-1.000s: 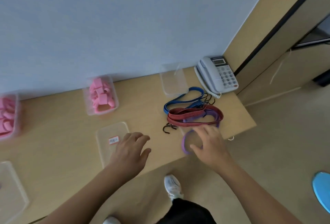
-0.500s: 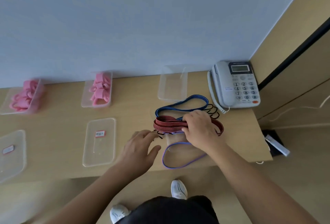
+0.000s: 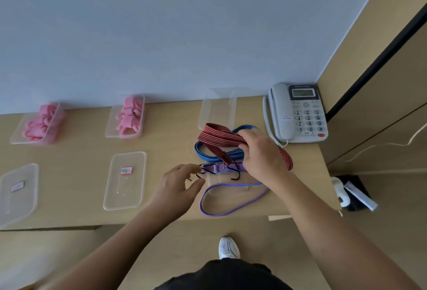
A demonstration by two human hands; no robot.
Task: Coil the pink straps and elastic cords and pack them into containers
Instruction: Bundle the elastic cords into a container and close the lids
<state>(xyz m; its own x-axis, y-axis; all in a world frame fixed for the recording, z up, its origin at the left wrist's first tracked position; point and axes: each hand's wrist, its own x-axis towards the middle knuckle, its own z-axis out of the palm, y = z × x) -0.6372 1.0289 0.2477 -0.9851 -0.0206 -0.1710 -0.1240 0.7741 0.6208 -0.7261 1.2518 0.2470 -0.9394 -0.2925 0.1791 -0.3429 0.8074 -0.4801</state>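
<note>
The right hand (image 3: 261, 153) grips the red cord (image 3: 217, 138) and holds it above the blue cord (image 3: 209, 152). The left hand (image 3: 178, 188) is half open at the black hooks (image 3: 204, 170) of the purple cord (image 3: 231, 211) on the bench (image 3: 76, 151). Two boxes (image 3: 126, 118) near the wall hold pink straps (image 3: 130, 114).

Single head-worn wide-angle view, aimed forward and steeply down from above the near edge of the light wooden desk (image 3: 69, 155). Faces the pale blue wall (image 3: 161, 24) behind the desk. Close range: both forearms enter from the bottom edge, dark clothing and a white shoe (image 3: 228, 248) directly below. Wide-angle distortion bends the tan side panel (image 3: 381, 35) at right. No second view.
</note>
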